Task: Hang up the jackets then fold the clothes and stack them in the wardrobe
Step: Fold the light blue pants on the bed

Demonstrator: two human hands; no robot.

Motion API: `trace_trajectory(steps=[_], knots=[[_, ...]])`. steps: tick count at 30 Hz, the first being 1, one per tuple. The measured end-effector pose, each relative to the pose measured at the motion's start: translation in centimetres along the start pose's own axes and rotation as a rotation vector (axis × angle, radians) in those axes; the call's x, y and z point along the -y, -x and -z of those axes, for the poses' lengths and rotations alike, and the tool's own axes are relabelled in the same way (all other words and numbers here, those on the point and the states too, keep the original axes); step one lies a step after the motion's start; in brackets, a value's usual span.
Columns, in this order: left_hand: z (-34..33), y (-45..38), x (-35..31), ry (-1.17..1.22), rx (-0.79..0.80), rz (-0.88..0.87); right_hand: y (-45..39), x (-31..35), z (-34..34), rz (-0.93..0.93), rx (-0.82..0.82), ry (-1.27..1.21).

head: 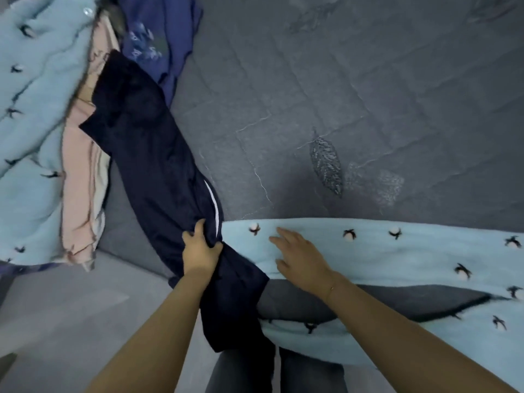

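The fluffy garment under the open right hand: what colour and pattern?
Light blue with small dark bird shapes; head view.

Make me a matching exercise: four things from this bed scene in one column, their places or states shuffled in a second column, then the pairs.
Things:
1. navy garment
2. left hand
3. right hand
4. pink garment

Places or states:
A. fingers spread, over the light blue fleece
B. lying between the far-left fleece piece and the navy garment
C. grips dark fabric
D. stretched from the pile towards the person, white stripe showing

Pairs: 1-D, 2-C, 3-A, 4-B
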State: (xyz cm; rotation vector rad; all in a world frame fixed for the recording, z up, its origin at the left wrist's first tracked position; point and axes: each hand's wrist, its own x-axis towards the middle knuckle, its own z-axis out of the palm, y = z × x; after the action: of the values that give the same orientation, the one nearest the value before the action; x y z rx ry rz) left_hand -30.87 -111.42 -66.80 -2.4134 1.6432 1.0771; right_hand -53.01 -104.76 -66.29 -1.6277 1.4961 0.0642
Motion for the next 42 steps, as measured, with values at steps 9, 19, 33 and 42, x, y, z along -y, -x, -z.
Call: trace_trajectory(steps=[9,19,33,42], knots=[[9.4,-2.2,3.1,0.056,-0.089,-0.282,-0.8,3.5,-2.2,-0.024,0.041,-0.02],[29.5,-15.9,1.2,-0.318,-0.441,-0.585,-5.8,12.4,-2.0,0.009,-0.013,-0.095],[6.6,-6.0,-0.9,-0.395,0.443,-0.72,-2.1,6.8,1.7,-0.287,-0.191,-0.139],[-0.5,-5.0,-5.1,-0.439,0.483,-0.567,3.3,-6.6,4.7,-0.538,-0.368,0.015]])
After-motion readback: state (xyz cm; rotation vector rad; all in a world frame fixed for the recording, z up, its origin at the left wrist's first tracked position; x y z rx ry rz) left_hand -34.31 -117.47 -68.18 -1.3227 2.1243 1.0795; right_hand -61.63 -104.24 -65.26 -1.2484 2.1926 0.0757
